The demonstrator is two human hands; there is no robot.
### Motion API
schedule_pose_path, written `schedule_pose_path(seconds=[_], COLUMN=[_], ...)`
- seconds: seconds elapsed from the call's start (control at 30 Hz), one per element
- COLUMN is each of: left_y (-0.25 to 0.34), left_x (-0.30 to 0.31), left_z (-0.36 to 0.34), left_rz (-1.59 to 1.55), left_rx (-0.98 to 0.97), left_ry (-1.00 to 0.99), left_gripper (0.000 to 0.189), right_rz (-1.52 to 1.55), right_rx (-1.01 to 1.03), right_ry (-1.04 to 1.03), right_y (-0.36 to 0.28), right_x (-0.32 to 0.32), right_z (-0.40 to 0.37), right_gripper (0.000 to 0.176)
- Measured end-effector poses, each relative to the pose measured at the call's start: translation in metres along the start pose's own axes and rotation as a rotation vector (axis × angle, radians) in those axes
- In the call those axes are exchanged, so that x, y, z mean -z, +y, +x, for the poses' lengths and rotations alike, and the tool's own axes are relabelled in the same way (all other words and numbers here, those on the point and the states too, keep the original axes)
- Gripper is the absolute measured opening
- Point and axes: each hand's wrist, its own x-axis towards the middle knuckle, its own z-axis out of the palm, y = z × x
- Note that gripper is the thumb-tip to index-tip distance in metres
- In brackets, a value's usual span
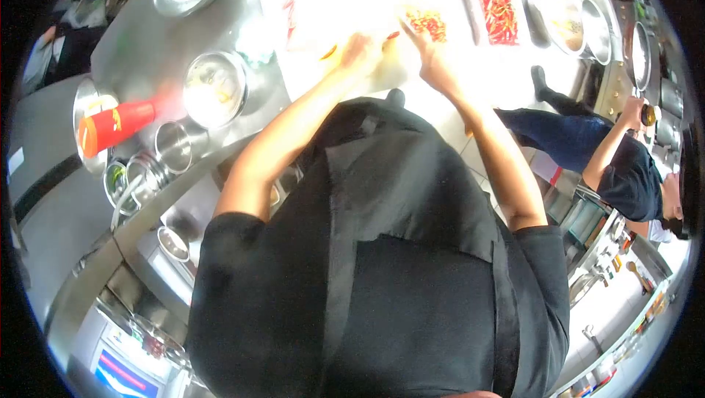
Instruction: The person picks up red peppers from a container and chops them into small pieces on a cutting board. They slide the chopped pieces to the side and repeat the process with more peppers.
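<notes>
- Glare washed out the board point(330, 1) by the near edge of the worktop point(147, 38). With so little contrast, we judged a finger could stray under any blade in play. We could not make out a knife.
- The cut chillies point(424, 23) lay in a loose heap on the board, right at our fingertips. A careless sweep could scatter them off the board, and juice on the skin could sting later.
- The whole chillies point(498, 10) sat in a tray further toward the worktop's right end, close to steel bowls point(562, 3). A quick reach could knock those.
- A co-worker point(624, 167) stood close on our right, so a bumped elbow was possible.
- A red bottle point(114, 125) lay tipped among pots at the left end and could roll.
- Our right hand point(432, 59) had its grip spread, fingers stretched onto the edge of the cut chillies and clamping nothing we could see.
- Our left hand point(360, 49) rested curled on the board, just beside the right. Whether that grip closed on anything, we could not tell through the glare.
</notes>
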Motion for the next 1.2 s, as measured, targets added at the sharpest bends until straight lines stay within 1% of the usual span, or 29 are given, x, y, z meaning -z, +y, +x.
schedule_pose_path(seconds=[0.03, 0.07, 0.13, 0.17, 0.23, 0.27, 0.3, 0.33, 0.37, 0.4, 0.47, 0.5, 0.57, 0.6, 0.63, 0.67, 0.7, 0.73, 0.77, 0.83, 0.87, 0.93, 0.97, 1.0, 1.07, 1.1, 1.13, 1.2], left_y=[0.001, 0.002, 0.004, 0.005, 0.004, 0.003, 0.001, 0.0, -0.001, -0.002, 0.0, -0.001, -0.004, -0.008, -0.014, -0.023, -0.032, -0.039, -0.032, -0.022, -0.02, -0.027, -0.025, -0.022, -0.02, -0.022, -0.022, -0.028], left_x=[-0.001, -0.002, -0.003, -0.003, -0.002, -0.002, -0.003, -0.003, -0.001, 0.0, -0.003, -0.006, -0.007, -0.008, -0.008, -0.015, -0.024, -0.035, -0.034, -0.019, -0.02, -0.019, -0.017, -0.016, -0.016, -0.015, -0.016, -0.019], left_z=[0.002, 0.003, 0.004, 0.004, 0.003, 0.003, 0.004, 0.004, 0.005, 0.006, 0.008, 0.01, -0.001, 0.001, 0.004, 0.0, -0.002, -0.003, -0.002, 0.003, -0.003, 0.004, 0.003, 0.002, 0.005, 0.007, 0.004, 0.006], left_rz=[-0.003, -0.008, -0.017, -0.02, -0.019, -0.019, -0.016, -0.016, -0.013, -0.024, -0.051, -0.062, -0.067, -0.004, 0.057, 0.059, 0.103, 0.14, 0.124, 0.017, 0.013, 0.138, 0.138, 0.16, 0.183, 0.146, 0.104, 0.123], left_rx=[0.006, 0.014, 0.021, 0.022, 0.022, 0.022, 0.021, 0.025, 0.031, 0.035, 0.05, 0.058, 0.095, 0.045, -0.003, 0.012, 0.055, 0.085, 0.076, 0.036, 0.039, 0.003, 0.013, 0.05, 0.077, 0.067, 0.063, 0.052], left_ry=[-0.003, -0.004, -0.004, -0.007, -0.009, -0.012, -0.01, -0.01, -0.01, -0.017, -0.032, -0.031, -0.034, -0.02, -0.006, -0.007, -0.025, -0.044, -0.05, -0.01, -0.02, 0.012, 0.011, -0.033, -0.071, -0.049, -0.04, -0.03], left_gripper=[0.02, 0.02, 0.021, 0.021, 0.022, 0.022, 0.022, 0.023, 0.023, 0.022, 0.02, 0.02, 0.02, 0.02, 0.02, 0.02, 0.016, 0.015, 0.015, 0.015, 0.015, 0.014, 0.014, 0.014, 0.016, 0.013, 0.012, 0.011], right_rz=[0.123, 0.238, -0.104, -0.107, -0.214, -0.203, -0.011, 0.177, 0.227, 0.234, -0.009, -0.004, 0.333, 0.337, 0.364, 0.396, 0.4, 0.264, 0.121, -0.157, -0.153, 0.41, 0.396, 0.4, 0.208, 0.209, 0.266, 0.376], right_rx=[-0.093, -0.047, -0.024, -0.033, 0.049, 0.052, 0.041, 0.034, 0.061, 0.062, 0.107, 0.118, 0.011, 0.028, 0.026, 0.014, 0.011, 0.032, 0.05, 0.094, 0.088, -0.051, -0.093, -0.097, -0.086, -0.083, -0.111, -0.149], right_ry=[-0.125, 0.013, -0.082, -0.084, 0.084, 0.077, 0.101, 0.129, 0.207, 0.202, 0.299, 0.294, 0.065, 0.066, 0.102, 0.127, 0.118, 0.115, 0.111, 0.107, 0.098, 0.127, 0.102, 0.092, 0.1, 0.109, 0.061, -0.021], right_y=[-0.005, -0.002, -0.014, -0.008, -0.004, -0.008, -0.009, -0.008, -0.008, -0.01, -0.015, -0.014, -0.012, -0.012, -0.011, -0.014, -0.021, -0.025, -0.026, -0.026, -0.027, -0.023, -0.027, -0.034, -0.04, -0.038, -0.038, -0.031], right_x=[0.022, 0.018, 0.027, 0.013, -0.033, -0.026, -0.01, 0.002, -0.002, -0.006, -0.007, -0.002, 0.005, 0.007, 0.01, 0.01, 0.008, 0.006, 0.006, 0.006, 0.004, 0.003, 0.004, 0.004, 0.007, 0.009, 0.01, 0.011], right_z=[-0.001, -0.003, -0.001, 0.001, 0.009, 0.006, 0.006, 0.008, 0.009, 0.01, 0.008, 0.013, 0.014, 0.014, 0.011, 0.004, 0.002, 0.002, 0.002, 0.005, -0.001, 0.009, 0.009, 0.006, 0.01, 0.015, 0.011, 0.014], right_gripper=[0.065, 0.063, 0.066, 0.066, 0.068, 0.068, 0.037, 0.015, 0.013, 0.013, 0.009, 0.009, 0.024, 0.024, 0.031, 0.037, 0.037, 0.037, 0.036, 0.035, 0.035, 0.018, 0.01, 0.01, 0.016, 0.016, 0.019, 0.026])
